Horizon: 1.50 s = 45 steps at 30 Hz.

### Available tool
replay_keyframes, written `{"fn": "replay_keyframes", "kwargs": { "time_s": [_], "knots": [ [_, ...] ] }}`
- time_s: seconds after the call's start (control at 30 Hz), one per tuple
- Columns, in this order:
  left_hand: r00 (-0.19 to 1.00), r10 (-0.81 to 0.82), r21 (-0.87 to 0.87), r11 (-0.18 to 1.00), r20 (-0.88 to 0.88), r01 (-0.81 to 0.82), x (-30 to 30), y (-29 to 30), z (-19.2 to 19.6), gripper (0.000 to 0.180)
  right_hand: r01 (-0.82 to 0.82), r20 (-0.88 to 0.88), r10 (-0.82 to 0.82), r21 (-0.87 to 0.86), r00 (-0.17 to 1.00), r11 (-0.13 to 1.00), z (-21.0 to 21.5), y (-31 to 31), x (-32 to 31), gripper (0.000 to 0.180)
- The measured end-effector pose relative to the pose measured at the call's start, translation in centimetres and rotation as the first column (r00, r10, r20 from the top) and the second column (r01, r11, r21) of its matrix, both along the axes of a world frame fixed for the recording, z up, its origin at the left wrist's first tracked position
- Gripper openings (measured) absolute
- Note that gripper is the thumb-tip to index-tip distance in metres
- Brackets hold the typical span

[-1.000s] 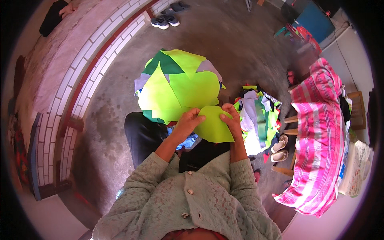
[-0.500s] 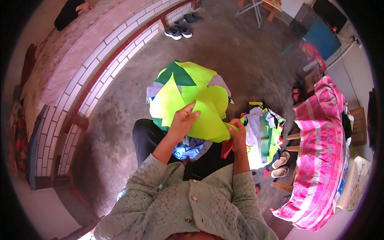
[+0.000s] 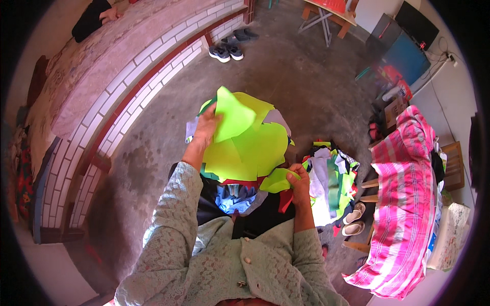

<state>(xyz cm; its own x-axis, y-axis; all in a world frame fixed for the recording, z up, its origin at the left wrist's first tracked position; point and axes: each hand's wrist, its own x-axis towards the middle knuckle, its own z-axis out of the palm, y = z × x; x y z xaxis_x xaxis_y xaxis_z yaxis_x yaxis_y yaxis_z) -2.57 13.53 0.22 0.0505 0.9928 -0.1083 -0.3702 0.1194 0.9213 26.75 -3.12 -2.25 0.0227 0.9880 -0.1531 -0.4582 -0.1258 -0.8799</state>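
Observation:
A heap of yellow-green fabric pieces (image 3: 250, 155), with grey and dark green ones at its edges, lies in front of my knees. Above its far left side, my left hand (image 3: 208, 122) grips a bright yellow-green fabric piece (image 3: 232, 116) that stands up from the heap. The fingertips of that hand are partly hidden by the cloth. At the heap's near right edge, my right hand (image 3: 300, 179) pinches a smaller yellow-green scrap (image 3: 278, 180). A red scrap (image 3: 286, 200) hangs just beneath it. Blue cloth (image 3: 235, 198) shows between my legs.
Right of me is a second pile of mixed scraps (image 3: 332, 183), with beige shoes (image 3: 353, 228) beside it. A pink checked cloth (image 3: 400, 214) covers something along the right wall. Dark shoes (image 3: 225, 53) stand by the white-brick bed platform (image 3: 122, 84), where another person's feet (image 3: 109, 15) show.
My left hand has moved away and left, lifting a yellow-green piece over the heap. My right hand has come slightly nearer with its smaller scrap, and the two hands are farther apart.

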Motion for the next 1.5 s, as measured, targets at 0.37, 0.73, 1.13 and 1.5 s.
{"fn": "replay_keyframes", "kwargs": {
  "time_s": [0.37,0.73,1.13,1.5],
  "knots": [
    [0.962,-0.048,0.037,0.998,-0.27,0.06,-0.6,-0.4,-0.8,0.059,-0.021,-0.045,0.022,0.024,0.999,1.0,-0.3,0.0,0.2,0.024],
    [0.376,0.481,0.492,0.867,-0.792,-0.072,-0.4,-0.6,-1.0,0.064,0.018,0.012,-0.018,0.038,1.0,0.999,-0.3,0.0,0.2,0.021],
    [0.82,-0.162,0.265,0.897,-0.549,0.354,9.1,-12.8,-0.2,0.036,-0.011,-0.137,0.014,0.024,0.99,1.0,0.0,-0.3,0.4,0.016],
    [0.676,-0.208,0.2,0.858,-0.707,0.473,11.2,-14.7,-0.4,0.027,0.007,-0.194,0.002,0.046,0.981,0.999,0.0,-0.1,0.4,0.015]
  ]
}}
